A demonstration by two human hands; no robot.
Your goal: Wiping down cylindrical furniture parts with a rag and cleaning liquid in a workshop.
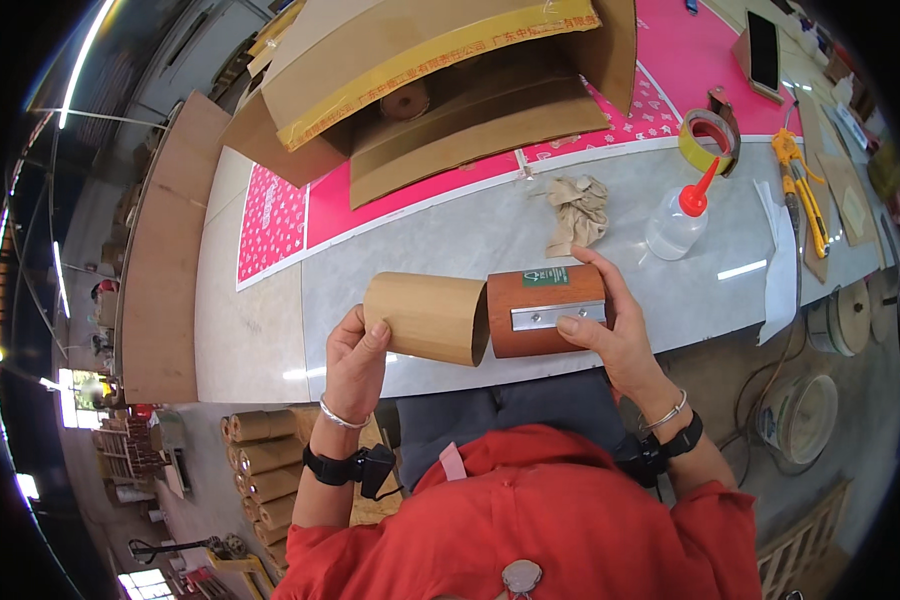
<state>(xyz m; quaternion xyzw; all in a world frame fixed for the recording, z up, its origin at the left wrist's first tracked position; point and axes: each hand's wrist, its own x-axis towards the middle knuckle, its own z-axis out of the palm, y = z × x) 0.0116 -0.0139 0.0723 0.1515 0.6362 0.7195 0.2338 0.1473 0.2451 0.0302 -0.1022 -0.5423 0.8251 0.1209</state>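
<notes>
Holding a cardboard sleeve (425, 315) between thumb and fingers of the left hand (354, 348), and a reddish-brown cylinder (515, 290) in those of the right hand (625, 345), end to end over the near edge of the tabletop (430, 240). Apparently already fitted with metal plate (542, 317) and green label (546, 277), but not yet nested. Faced beyond by crumpled paper (578, 212), squeeze bottle (673, 230), and open carton (470, 155), without obstruction between the pieces.

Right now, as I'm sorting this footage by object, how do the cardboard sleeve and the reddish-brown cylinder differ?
The cardboard sleeve is plain tan; the reddish-brown cylinder carries a silvery metal strip and a green label. The cardboard sleeve is in the left hand, the reddish-brown cylinder in the right hand. Both are rounded and held side by side.
</notes>
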